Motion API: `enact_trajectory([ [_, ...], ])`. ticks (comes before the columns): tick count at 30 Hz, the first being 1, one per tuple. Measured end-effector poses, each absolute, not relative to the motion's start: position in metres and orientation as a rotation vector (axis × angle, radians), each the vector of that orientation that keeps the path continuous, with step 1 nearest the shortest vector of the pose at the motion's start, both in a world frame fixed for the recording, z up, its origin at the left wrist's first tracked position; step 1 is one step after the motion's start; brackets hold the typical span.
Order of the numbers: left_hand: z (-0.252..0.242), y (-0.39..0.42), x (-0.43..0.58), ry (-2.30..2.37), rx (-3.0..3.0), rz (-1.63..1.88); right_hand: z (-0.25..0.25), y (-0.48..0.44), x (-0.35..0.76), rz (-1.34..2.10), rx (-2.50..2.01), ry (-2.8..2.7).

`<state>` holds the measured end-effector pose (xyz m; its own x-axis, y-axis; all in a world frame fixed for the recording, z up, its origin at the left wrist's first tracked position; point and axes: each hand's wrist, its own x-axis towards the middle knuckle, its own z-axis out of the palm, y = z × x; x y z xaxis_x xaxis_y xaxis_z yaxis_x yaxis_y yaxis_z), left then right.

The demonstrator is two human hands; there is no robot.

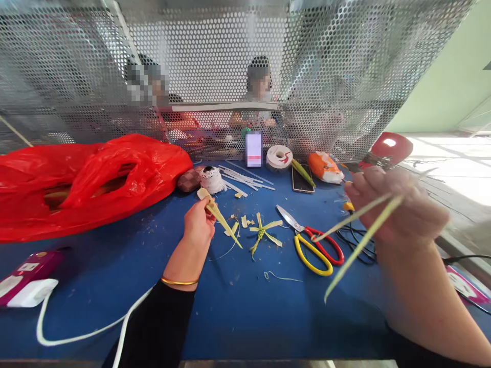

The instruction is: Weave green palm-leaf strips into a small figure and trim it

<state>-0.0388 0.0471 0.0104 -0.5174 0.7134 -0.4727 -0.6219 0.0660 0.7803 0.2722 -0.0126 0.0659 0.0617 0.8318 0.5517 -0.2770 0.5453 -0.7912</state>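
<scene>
My left hand (199, 221) is closed on a pale yellow-green piece of husk (223, 221), pinched near its wide end, with the tip pointing down to the right. Raised on the right and smeared by motion, my right hand (399, 204) is a fist holding long thin husk strips (358, 255) that hang down to the left. Between the hands lies a small knotted husk piece (261, 233) with several arms spread out. Beside it, scissors (307, 230) with one red and one yellow handle rest with blades slightly apart. Husk scraps (244, 221) lie near my left fingertips.
A red plastic bag (153, 163) fills the back left. Behind are a white cord spool (211, 179), white strips (245, 179), a ribbon roll (279, 157), a phone (302, 180) and an orange packet (325, 167). A purple power strip (32, 271) sits left; perforated metal (215, 56) borders the table.
</scene>
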Motion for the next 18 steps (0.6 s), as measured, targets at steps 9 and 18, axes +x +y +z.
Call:
enact_trajectory([
  [9, 0.017, 0.037, -0.031, 1.289, 0.16, 1.481, 0.063, 0.055, 0.325, 0.563, -1.617, -1.146],
  [18, 0.021, 0.031, -0.025, 1.268, 0.199, 1.431, 0.032, 0.108, 0.328, 0.072, -2.045, -1.361],
])
